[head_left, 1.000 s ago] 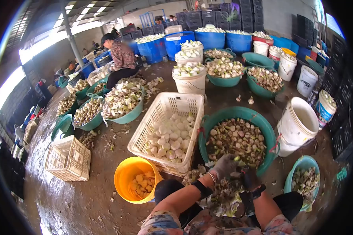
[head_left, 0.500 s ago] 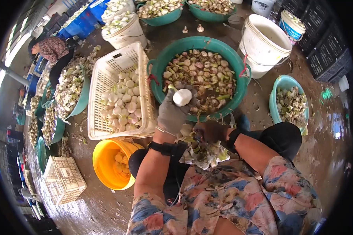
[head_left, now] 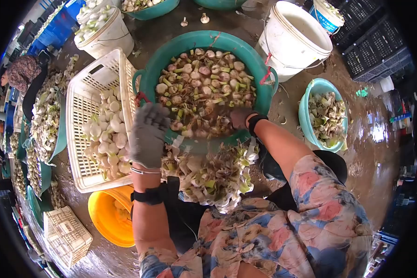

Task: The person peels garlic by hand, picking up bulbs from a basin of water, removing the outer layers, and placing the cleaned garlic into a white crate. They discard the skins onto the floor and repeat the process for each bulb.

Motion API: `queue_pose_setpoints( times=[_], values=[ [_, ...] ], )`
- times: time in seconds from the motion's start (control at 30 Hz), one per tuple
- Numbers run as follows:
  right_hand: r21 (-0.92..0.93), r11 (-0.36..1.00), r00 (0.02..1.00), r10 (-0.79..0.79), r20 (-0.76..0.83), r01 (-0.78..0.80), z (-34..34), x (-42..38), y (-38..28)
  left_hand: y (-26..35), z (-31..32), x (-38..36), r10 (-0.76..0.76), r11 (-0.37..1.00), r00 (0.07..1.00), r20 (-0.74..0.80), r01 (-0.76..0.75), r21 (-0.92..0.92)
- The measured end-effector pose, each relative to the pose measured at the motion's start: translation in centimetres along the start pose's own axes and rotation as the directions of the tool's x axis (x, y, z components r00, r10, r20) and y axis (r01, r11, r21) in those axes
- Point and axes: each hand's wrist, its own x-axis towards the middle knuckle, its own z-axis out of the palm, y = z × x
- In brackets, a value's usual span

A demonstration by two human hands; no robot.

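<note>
Two gloved hands showing. Left hand point(head_left: 148, 134) is hovering by the rim of one white crate point(head_left: 78, 134), fingers bending; cannot tell if gripping. Right hand point(head_left: 241, 118) is resting over one green tub point(head_left: 204, 41), fingertips hidden; cannot tell if clamping. Tub is holding garlic bulbs point(head_left: 204, 71), too many to count, stems pointing every way, long axes unaligned. Crate is holding paler bulbs point(head_left: 111, 139). One teal basin point(head_left: 306, 113) is holding leafy scraps point(head_left: 329, 120). Two loose bulbs point(head_left: 205, 18) are lying on floor beyond tub.
</note>
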Motion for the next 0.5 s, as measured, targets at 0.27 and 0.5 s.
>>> queue_pose_setpoints(
  times=[0.27,0.5],
  values=[
    [-0.182,0.945,0.961,-0.275,0.016,0.273,-0.5,2.4,-1.7,-2.7,2.2,0.1,-0.160,0.933,0.987,0.006,0.150,0.328],
    [-0.115,0.989,0.995,0.098,0.035,-0.093,-1.1,-1.5,0.3,-3.7,1.7,-0.4,-0.171,0.907,0.983,0.072,0.128,0.402]
  ],
)
